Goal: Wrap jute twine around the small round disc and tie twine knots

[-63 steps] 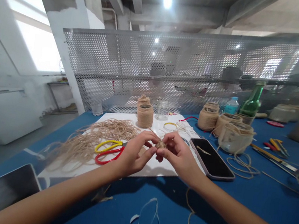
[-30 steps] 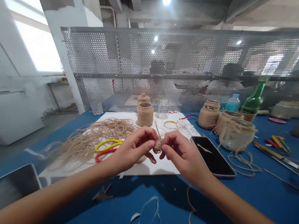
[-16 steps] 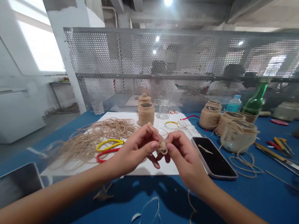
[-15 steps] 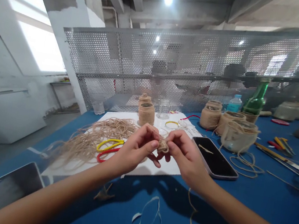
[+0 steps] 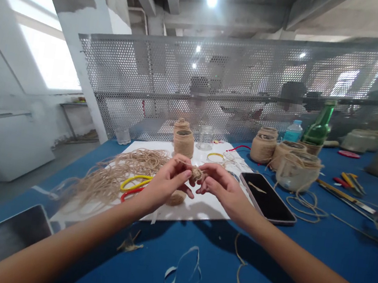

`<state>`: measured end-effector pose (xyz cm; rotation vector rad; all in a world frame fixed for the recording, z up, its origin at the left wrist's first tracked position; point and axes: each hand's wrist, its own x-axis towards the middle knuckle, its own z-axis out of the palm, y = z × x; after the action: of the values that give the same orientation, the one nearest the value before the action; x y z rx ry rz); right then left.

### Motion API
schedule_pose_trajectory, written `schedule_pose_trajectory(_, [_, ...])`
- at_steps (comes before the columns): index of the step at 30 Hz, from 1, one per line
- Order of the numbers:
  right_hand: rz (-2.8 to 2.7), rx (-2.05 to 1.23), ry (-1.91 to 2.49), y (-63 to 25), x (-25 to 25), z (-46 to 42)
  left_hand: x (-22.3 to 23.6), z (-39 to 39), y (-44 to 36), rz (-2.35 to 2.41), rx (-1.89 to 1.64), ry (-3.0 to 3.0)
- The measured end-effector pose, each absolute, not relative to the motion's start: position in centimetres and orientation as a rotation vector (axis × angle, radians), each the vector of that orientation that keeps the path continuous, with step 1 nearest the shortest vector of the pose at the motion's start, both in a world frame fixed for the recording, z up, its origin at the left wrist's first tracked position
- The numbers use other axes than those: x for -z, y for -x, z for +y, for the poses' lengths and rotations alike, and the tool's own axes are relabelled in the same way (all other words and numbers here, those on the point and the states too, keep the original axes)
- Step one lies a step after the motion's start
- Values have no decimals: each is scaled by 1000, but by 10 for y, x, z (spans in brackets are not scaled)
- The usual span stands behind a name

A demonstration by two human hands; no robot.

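Observation:
A small coiled bundle of jute twine (image 5: 197,174) is held up in front of me, above a white sheet (image 5: 200,212). My left hand (image 5: 173,180) pinches it between thumb and fingers, and a thin strand runs over that hand's fingertips. From the other side, my right hand (image 5: 222,185) has its bent fingers at the bundle's edge, with the forefinger along its top; its exact grip is partly hidden. Below my left hand lies a round twine-coloured piece (image 5: 176,198). Scissors with yellow and red handles (image 5: 135,183) lie beside my left wrist, partly covered by it.
Loose twine (image 5: 114,173) is heaped on the left. Twine-wrapped jars (image 5: 184,144) stand behind my hands, more at right near a green bottle (image 5: 321,122). A phone (image 5: 268,204) lies right, a dark tablet-like device (image 5: 13,238) left. A perforated metal screen (image 5: 169,82) closes the back.
The bundle has shifted slightly left and up with my left hand. My right hand's fingers have loosened and moved a little. The round piece below now shows more.

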<state>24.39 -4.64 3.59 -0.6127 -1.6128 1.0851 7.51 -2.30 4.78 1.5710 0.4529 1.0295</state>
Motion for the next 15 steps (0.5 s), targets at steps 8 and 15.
schedule_pose_trajectory(8, [-1481,-1206,646,-240,-26,-40,-42,-21,-78,544,-1005,-1634])
schedule_pose_trajectory(15, [-1360,-1366,635,-242,-19,-33,-43,-12,-70,920,-987,-2259])
